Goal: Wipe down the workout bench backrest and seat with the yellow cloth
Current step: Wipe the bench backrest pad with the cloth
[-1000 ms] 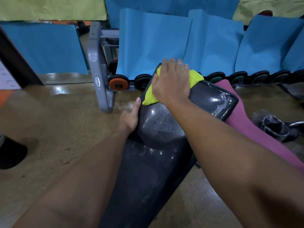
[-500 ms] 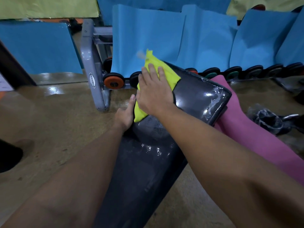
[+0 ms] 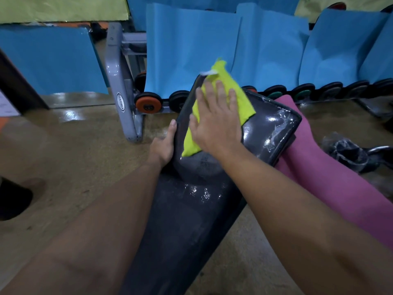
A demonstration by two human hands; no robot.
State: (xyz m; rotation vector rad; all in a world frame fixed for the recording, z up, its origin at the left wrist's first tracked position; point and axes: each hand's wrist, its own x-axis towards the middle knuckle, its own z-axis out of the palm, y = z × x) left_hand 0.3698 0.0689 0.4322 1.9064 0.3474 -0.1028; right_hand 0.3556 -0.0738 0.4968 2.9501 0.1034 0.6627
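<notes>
Head view. Over the last second the right hand [image 3: 214, 124] has swept the cloth [image 3: 238, 99] from the middle of the backrest's [image 3: 191, 220] top end to its left corner, where one cloth corner now overhangs the edge; fingers straight, the grip is a flat press, not a clasp. That corner looks wiped; the lower pad appears undone. The left hand [image 3: 163, 145] grips the left edge. The backrest's long axis runs from bottom-centre up and right, top end pointing toward the rack [image 3: 119, 86].
</notes>
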